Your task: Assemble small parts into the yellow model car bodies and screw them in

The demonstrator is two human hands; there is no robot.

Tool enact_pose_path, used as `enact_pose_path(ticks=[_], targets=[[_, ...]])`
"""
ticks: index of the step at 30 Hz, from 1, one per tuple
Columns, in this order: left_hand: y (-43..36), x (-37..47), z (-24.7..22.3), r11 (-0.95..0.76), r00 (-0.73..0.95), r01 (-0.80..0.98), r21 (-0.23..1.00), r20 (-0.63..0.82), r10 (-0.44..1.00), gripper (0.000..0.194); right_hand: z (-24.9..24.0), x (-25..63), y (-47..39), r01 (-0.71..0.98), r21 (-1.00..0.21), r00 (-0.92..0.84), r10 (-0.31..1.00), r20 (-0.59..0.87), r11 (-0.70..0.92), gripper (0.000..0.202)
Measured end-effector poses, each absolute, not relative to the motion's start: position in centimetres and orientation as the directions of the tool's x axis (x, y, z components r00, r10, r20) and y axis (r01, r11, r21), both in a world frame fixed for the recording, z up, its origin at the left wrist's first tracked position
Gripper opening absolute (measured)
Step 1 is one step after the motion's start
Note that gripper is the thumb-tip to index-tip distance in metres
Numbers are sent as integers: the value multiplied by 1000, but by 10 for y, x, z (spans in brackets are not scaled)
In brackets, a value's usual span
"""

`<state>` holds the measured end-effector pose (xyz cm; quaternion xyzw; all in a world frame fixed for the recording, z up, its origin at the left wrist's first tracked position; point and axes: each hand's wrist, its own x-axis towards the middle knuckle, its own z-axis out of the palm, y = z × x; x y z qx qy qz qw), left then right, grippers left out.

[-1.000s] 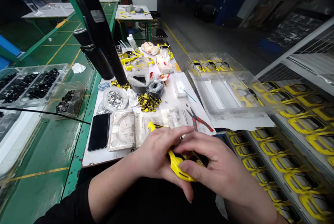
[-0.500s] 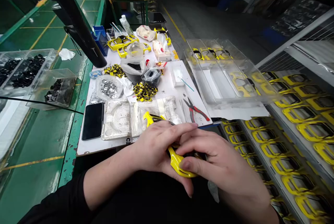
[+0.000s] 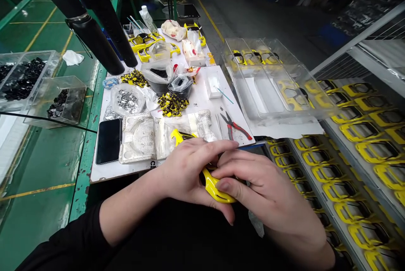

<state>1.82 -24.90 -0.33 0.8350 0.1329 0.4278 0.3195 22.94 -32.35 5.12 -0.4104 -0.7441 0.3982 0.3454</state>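
Observation:
Both hands are closed around a glossy yellow plastic frame with black parts [image 3: 216, 190], held in front of my body at the table's near edge. My left hand [image 3: 193, 170] lies over its left side, with the thumb underneath. On the right end, my right hand [image 3: 253, 178] grips with thumb and fingers. One yellow tip juts out beyond the left hand; the middle of the piece is hidden by my fingers. Just past the hands lie a worn white molded block [image 3: 138, 138], tweezers [image 3: 220, 127] and red-handled pliers [image 3: 236, 128].
A black phone [image 3: 109, 141] lies at the table's left edge. Farther back are a bag of silvery pieces [image 3: 127, 100] and a pile of small yellow-black parts [image 3: 173, 104]. A clear divided tray [image 3: 253, 94] stands right, beside racks of yellow frames [image 3: 363, 180]. Black bottles [image 3: 98, 41] stand left.
The view has shifted slightly, so the table sits a little higher and farther left. Both hands keep the same hold on the yellow frame, with hardly any finger movement.

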Motion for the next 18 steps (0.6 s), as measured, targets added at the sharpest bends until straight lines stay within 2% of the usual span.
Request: enact_pose_path(ticks=[7, 10, 12, 15, 18], targets=[[-246, 11, -2, -716, 566, -45, 696, 609, 556, 108, 49, 220, -323, 355, -874, -331, 919, 214, 331, 19], [-246, 2, -6, -698, 519, -49, 714, 616, 593, 106, 34, 218, -325, 326, -888, -197, 942, 273, 326, 39], [-246, -8, -11, -667, 465, -57, 743, 611, 641, 104, 18, 216, -325, 248, -916, -110, 949, 296, 314, 54], [-246, -23, -20, -607, 372, -85, 790, 591, 716, 101, -3, 211, -321, 122, -945, -139, 948, 287, 304, 63], [-245, -36, -27, -576, 311, -105, 811, 577, 755, 97, -17, 202, -312, 84, -940, -267, 916, 299, 331, 59]])
